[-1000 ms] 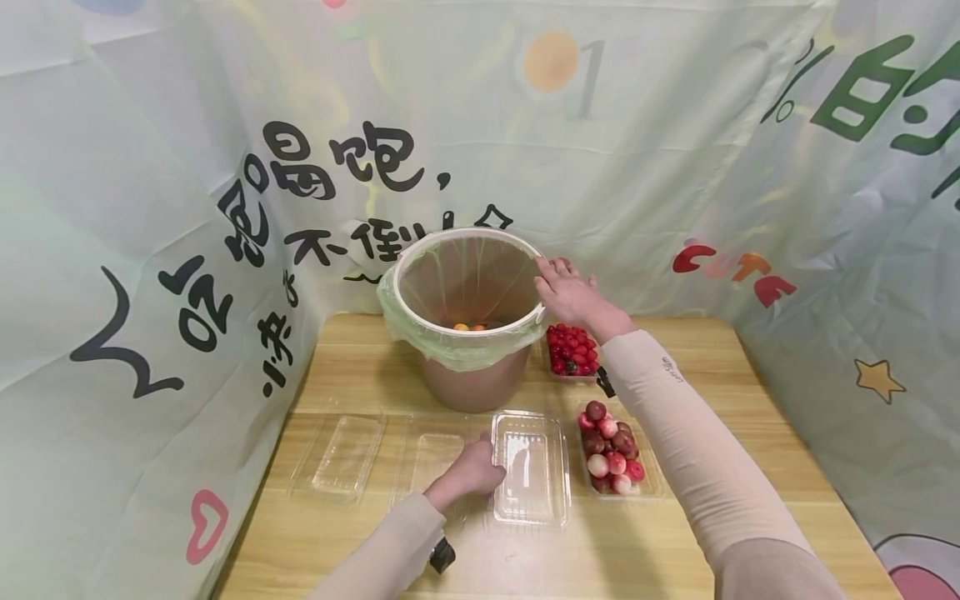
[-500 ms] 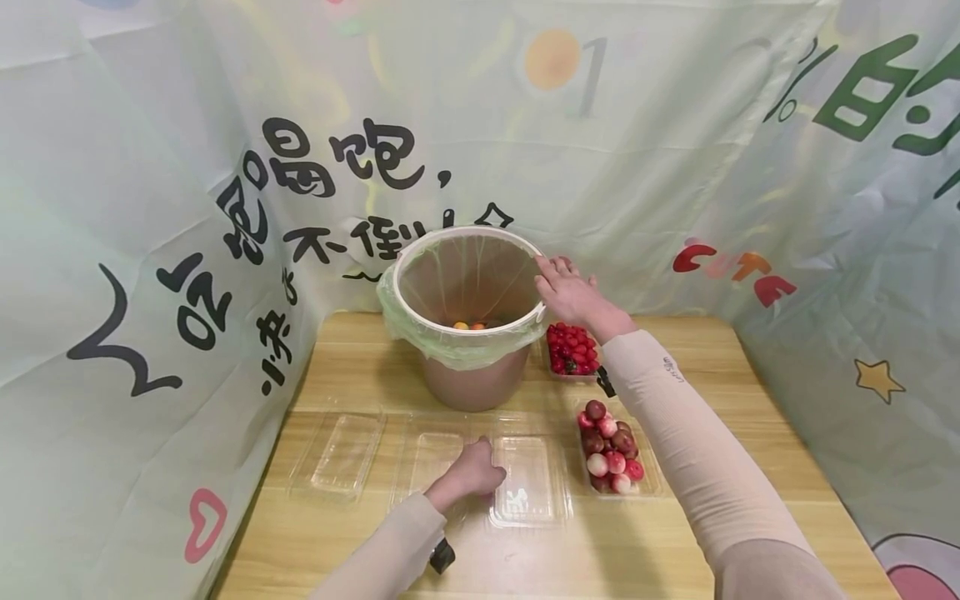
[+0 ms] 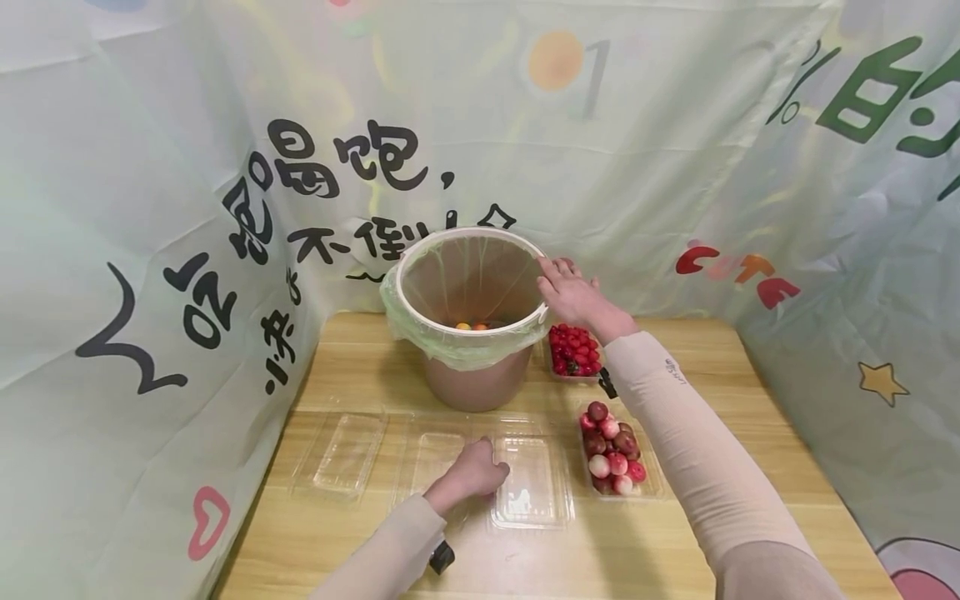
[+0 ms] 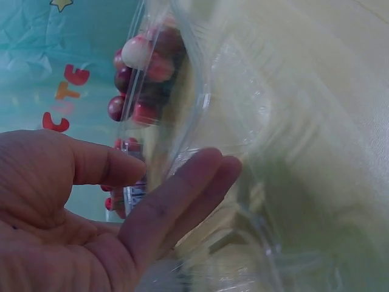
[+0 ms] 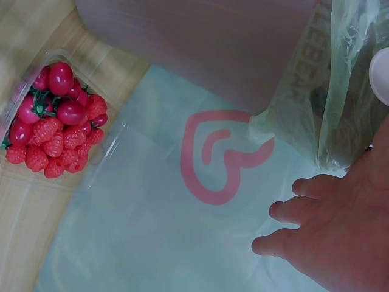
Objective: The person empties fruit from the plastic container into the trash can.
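Note:
My left hand [image 3: 468, 471] is at the left edge of a clear plastic container [image 3: 528, 492] on the table. In the left wrist view its thumb and fingers [image 4: 176, 198] stand apart, the fingertips overlapping the container's edge. My right hand [image 3: 570, 293] rests with extended fingers on the right side of the white rim of a brownish-pink bucket [image 3: 476, 385]. A thin green bag [image 3: 438, 346] lines the bucket and folds over its rim. Several yellow and orange round things [image 3: 471, 327] show deep inside; the rest of the bottom is hidden.
Other clear plastic containers [image 3: 341, 454] lie on the left. One clear box holds small round dark red and pinkish white fruits [image 3: 611, 454]. Behind it, another contains raspberries and cherry tomatoes [image 5: 51, 121]. Printed cloth walls [image 3: 645, 200] enclose the wooden table [image 3: 697, 383] on three sides.
The clear container by my left hand has dropped lower onto the table and its far edge has come nearer. Both hands have stayed almost where they were.

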`<action>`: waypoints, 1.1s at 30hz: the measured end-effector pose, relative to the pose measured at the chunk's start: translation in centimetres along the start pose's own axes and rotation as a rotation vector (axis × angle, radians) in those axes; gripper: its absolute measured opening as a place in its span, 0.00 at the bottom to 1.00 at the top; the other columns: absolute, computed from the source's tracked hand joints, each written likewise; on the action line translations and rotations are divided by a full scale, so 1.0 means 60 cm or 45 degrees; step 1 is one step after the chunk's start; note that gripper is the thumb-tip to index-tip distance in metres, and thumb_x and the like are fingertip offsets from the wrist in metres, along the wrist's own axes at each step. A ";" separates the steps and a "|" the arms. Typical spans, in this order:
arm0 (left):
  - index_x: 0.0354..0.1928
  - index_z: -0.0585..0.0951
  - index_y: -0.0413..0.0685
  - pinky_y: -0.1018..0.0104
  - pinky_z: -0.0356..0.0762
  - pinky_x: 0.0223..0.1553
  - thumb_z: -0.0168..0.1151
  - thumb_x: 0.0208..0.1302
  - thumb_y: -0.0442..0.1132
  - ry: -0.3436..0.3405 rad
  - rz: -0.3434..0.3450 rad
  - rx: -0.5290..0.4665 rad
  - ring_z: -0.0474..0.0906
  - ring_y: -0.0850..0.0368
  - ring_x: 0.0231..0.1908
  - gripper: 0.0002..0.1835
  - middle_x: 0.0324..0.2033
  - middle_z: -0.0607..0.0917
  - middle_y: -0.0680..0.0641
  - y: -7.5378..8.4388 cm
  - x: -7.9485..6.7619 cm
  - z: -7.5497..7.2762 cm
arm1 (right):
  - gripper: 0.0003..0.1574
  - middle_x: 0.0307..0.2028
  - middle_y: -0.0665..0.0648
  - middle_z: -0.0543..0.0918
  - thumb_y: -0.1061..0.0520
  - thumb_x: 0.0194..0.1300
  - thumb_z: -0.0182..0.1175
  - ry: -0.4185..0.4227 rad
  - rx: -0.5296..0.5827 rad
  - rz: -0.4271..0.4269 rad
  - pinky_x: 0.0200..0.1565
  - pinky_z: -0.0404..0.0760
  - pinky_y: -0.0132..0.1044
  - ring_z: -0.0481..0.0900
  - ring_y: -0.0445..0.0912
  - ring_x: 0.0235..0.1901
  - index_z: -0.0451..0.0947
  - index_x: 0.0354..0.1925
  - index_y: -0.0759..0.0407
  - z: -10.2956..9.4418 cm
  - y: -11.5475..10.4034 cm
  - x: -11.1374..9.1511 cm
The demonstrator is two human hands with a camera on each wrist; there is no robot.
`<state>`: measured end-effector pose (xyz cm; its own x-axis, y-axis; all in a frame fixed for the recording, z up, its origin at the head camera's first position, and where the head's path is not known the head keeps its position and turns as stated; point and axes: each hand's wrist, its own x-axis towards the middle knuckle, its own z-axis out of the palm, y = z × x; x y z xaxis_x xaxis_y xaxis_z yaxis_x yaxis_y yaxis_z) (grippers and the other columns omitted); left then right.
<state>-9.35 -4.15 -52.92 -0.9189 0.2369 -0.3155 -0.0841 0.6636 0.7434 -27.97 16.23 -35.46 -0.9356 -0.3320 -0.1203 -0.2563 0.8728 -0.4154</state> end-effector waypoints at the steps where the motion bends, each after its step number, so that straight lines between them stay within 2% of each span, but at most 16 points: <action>1: 0.56 0.74 0.15 0.66 0.75 0.22 0.60 0.66 0.34 0.022 0.023 0.008 0.78 0.54 0.12 0.25 0.14 0.81 0.44 0.002 -0.001 -0.002 | 0.42 0.84 0.70 0.41 0.39 0.84 0.27 0.000 0.004 0.000 0.77 0.33 0.76 0.36 0.70 0.83 0.35 0.87 0.49 0.000 0.000 0.000; 3: 0.38 0.79 0.27 0.64 0.73 0.22 0.60 0.66 0.34 0.069 0.067 0.044 0.76 0.53 0.14 0.11 0.15 0.78 0.46 0.005 -0.005 -0.006 | 0.42 0.84 0.70 0.41 0.39 0.84 0.27 0.001 0.009 0.000 0.77 0.33 0.76 0.36 0.70 0.83 0.35 0.87 0.49 0.000 0.000 -0.001; 4: 0.31 0.78 0.34 0.64 0.73 0.23 0.60 0.67 0.34 0.094 0.087 0.059 0.74 0.53 0.15 0.08 0.16 0.76 0.47 0.007 -0.006 -0.009 | 0.42 0.84 0.70 0.41 0.39 0.84 0.27 0.001 0.014 -0.001 0.77 0.33 0.76 0.36 0.70 0.83 0.35 0.87 0.49 0.001 0.000 -0.001; 6: 0.24 0.75 0.39 0.65 0.70 0.22 0.60 0.67 0.34 0.141 0.123 0.078 0.71 0.55 0.17 0.12 0.15 0.72 0.49 0.012 -0.010 -0.018 | 0.42 0.84 0.70 0.41 0.38 0.84 0.28 0.009 0.030 -0.007 0.78 0.35 0.75 0.37 0.70 0.83 0.36 0.87 0.50 0.002 0.001 0.000; 11: 0.35 0.84 0.30 0.71 0.67 0.15 0.59 0.68 0.31 0.201 0.181 -0.004 0.66 0.62 0.14 0.10 0.14 0.71 0.53 0.018 -0.013 -0.066 | 0.42 0.83 0.74 0.47 0.42 0.85 0.35 0.101 0.080 -0.085 0.81 0.48 0.67 0.46 0.71 0.82 0.45 0.85 0.58 0.000 0.006 0.001; 15: 0.39 0.88 0.31 0.69 0.78 0.22 0.59 0.67 0.30 0.329 0.194 0.007 0.72 0.62 0.17 0.10 0.19 0.81 0.49 0.014 -0.010 -0.138 | 0.37 0.79 0.74 0.59 0.47 0.84 0.40 0.252 0.133 -0.157 0.80 0.58 0.61 0.58 0.69 0.79 0.59 0.80 0.66 -0.006 0.013 -0.002; 16: 0.37 0.88 0.33 0.66 0.81 0.25 0.59 0.67 0.31 0.377 0.188 0.022 0.74 0.61 0.19 0.10 0.21 0.83 0.47 0.013 -0.008 -0.160 | 0.35 0.76 0.74 0.67 0.48 0.84 0.42 0.299 0.147 -0.171 0.76 0.68 0.59 0.70 0.68 0.73 0.64 0.78 0.66 -0.007 0.016 -0.004; 18: 0.43 0.89 0.32 0.60 0.86 0.33 0.60 0.67 0.32 0.471 0.172 0.038 0.79 0.57 0.22 0.12 0.26 0.88 0.42 0.010 -0.007 -0.205 | 0.29 0.56 0.71 0.86 0.50 0.82 0.44 0.392 0.180 -0.181 0.59 0.84 0.52 0.87 0.60 0.51 0.81 0.63 0.67 -0.009 0.023 -0.008; 19: 0.47 0.89 0.32 0.58 0.87 0.37 0.60 0.68 0.33 0.513 0.161 0.027 0.81 0.54 0.25 0.13 0.30 0.89 0.39 0.010 -0.006 -0.226 | 0.26 0.42 0.68 0.89 0.51 0.81 0.46 0.444 0.190 -0.186 0.46 0.86 0.46 0.87 0.54 0.36 0.86 0.52 0.66 -0.011 0.028 -0.011; 20: 0.50 0.88 0.33 0.54 0.88 0.41 0.60 0.69 0.34 0.566 0.146 0.011 0.84 0.52 0.29 0.15 0.34 0.90 0.38 0.010 -0.006 -0.246 | 0.24 0.28 0.62 0.86 0.52 0.79 0.47 0.488 0.202 -0.184 0.34 0.81 0.41 0.79 0.48 0.24 0.87 0.39 0.64 -0.012 0.035 -0.015; 22: 0.52 0.88 0.35 0.50 0.86 0.46 0.59 0.70 0.36 0.689 0.145 0.003 0.85 0.47 0.35 0.16 0.39 0.91 0.37 0.015 -0.004 -0.283 | 0.26 0.13 0.52 0.72 0.54 0.77 0.49 0.561 0.221 -0.172 0.24 0.64 0.36 0.59 0.42 0.15 0.77 0.20 0.58 -0.013 0.049 -0.022; 23: 0.55 0.87 0.35 0.49 0.85 0.47 0.58 0.72 0.37 0.752 0.147 -0.019 0.85 0.45 0.38 0.17 0.41 0.90 0.36 0.018 -0.003 -0.299 | 0.28 0.10 0.49 0.67 0.55 0.76 0.50 0.585 0.230 -0.156 0.23 0.63 0.35 0.59 0.40 0.14 0.70 0.16 0.55 -0.012 0.056 -0.026; 26: 0.61 0.84 0.37 0.48 0.81 0.51 0.56 0.75 0.40 0.937 0.160 -0.097 0.83 0.41 0.43 0.20 0.45 0.89 0.35 0.034 0.005 -0.337 | 0.29 0.10 0.46 0.68 0.57 0.74 0.51 0.594 0.269 -0.110 0.24 0.62 0.35 0.59 0.40 0.15 0.63 0.13 0.52 -0.006 0.079 -0.045; 28: 0.64 0.81 0.38 0.46 0.78 0.56 0.55 0.76 0.40 1.015 0.190 -0.145 0.82 0.39 0.48 0.21 0.49 0.87 0.35 0.047 0.014 -0.356 | 0.28 0.11 0.46 0.68 0.57 0.74 0.51 0.577 0.281 -0.080 0.25 0.62 0.35 0.59 0.41 0.16 0.62 0.14 0.51 0.001 0.095 -0.059; 31: 0.69 0.77 0.38 0.42 0.71 0.68 0.53 0.78 0.41 1.055 0.245 -0.149 0.78 0.37 0.60 0.24 0.59 0.84 0.34 0.065 0.033 -0.378 | 0.26 0.12 0.47 0.61 0.59 0.72 0.52 0.551 0.280 -0.062 0.27 0.60 0.36 0.55 0.41 0.17 0.62 0.15 0.52 0.016 0.119 -0.078; 33: 0.73 0.73 0.39 0.40 0.64 0.74 0.51 0.79 0.42 1.039 0.273 -0.105 0.73 0.36 0.68 0.26 0.66 0.80 0.34 0.074 0.049 -0.390 | 0.25 0.12 0.48 0.60 0.60 0.72 0.52 0.546 0.284 -0.047 0.27 0.60 0.37 0.55 0.42 0.17 0.64 0.16 0.55 0.029 0.135 -0.091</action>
<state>-21.47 -17.09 -36.75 -0.9057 -0.2558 0.3379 0.1247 0.6011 0.7894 -24.53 24.49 -39.77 -0.9547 -0.1426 0.2610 -0.2764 0.7496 -0.6014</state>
